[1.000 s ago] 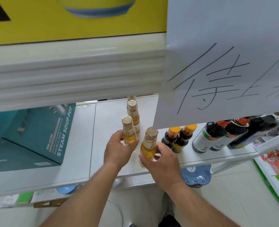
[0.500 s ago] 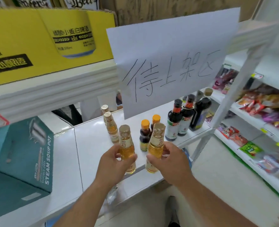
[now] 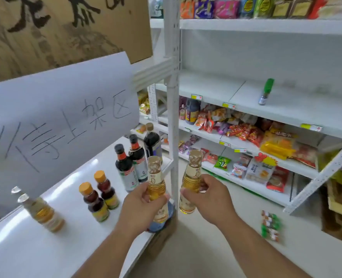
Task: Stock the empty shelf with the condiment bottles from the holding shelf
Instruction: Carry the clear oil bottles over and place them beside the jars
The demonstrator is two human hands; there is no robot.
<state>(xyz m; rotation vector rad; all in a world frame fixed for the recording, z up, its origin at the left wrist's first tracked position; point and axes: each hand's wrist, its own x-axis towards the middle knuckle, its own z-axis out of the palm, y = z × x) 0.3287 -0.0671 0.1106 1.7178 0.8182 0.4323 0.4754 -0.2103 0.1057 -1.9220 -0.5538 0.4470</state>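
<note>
White shop shelving all round, and nearest us both hands are loaded. Left hand [image 3: 144,203] grips a golden bottle [image 3: 156,183] upright, fingers wrapped round its middle; right hand [image 3: 206,195] clasps a second golden bottle [image 3: 192,181], tilted slightly, out past the upright post [image 3: 173,117]. Behind them, on the holding shelf [image 3: 69,227], stand two orange-capped bottles [image 3: 98,197], dark sauce bottles [image 3: 130,163] and more pale ones [image 3: 41,211]. Farther right, the empty shelf [image 3: 236,93] carries one small green-capped bottle [image 3: 266,91].
</note>
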